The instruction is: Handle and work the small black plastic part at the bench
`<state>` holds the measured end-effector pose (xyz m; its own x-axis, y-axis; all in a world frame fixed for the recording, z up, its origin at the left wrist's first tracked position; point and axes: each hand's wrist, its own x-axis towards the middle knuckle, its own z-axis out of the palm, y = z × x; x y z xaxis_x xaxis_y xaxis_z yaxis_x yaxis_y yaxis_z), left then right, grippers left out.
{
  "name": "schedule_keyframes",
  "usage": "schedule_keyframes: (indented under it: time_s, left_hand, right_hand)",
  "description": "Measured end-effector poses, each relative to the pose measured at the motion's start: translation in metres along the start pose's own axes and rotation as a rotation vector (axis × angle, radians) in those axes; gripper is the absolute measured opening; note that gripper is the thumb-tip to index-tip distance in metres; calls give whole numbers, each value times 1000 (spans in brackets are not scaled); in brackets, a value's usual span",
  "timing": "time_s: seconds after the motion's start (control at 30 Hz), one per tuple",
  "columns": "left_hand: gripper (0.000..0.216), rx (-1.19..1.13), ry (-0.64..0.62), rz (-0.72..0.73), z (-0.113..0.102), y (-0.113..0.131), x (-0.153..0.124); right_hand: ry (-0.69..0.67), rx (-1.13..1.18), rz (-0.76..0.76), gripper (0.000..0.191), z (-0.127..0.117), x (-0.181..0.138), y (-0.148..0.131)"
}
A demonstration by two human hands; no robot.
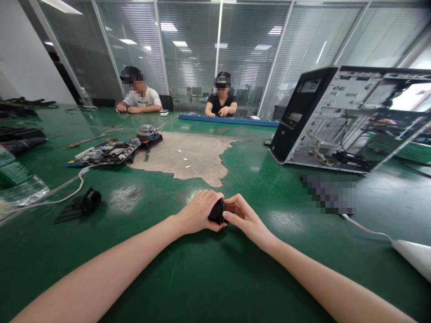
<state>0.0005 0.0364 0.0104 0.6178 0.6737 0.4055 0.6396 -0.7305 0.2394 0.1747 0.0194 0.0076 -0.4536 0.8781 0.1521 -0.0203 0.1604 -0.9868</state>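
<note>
Both of my hands meet over the green table, around a small black plastic part point(216, 212) whose exact kind I cannot make out. My left hand point(200, 210) wraps it from the left, the fingers curled over its far side. From the right, my right hand point(242, 217) pinches its edge between thumb and fingers. The part is held a little above the tabletop, and some of it is hidden by my fingers. To the left lies a black plastic piece point(88, 201) with a round ring end and a slatted flat end.
An opened computer case point(310, 121) stands at the right. A circuit board point(107, 151) and a cooler fan point(148, 133) lie left of a bare brown patch point(188, 154). A plastic bottle point(22, 179) is at the left edge. Two people sit across the table.
</note>
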Motion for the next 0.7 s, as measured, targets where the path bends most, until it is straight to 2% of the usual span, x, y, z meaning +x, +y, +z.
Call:
schedule_keyframes:
  time_s: [0.23,0.43,0.7]
  left_hand:
    - [54,-1,0,-8,3,-1,1]
    - [51,11,-3,-1,1,0,0]
    - [55,17,9,16,2,-1,1]
  right_hand:
    - [54,-39,34,29,0,4,5]
    - [-9,20,15,30,-1,1,1]
    - [23,44,8,23,2,0,3]
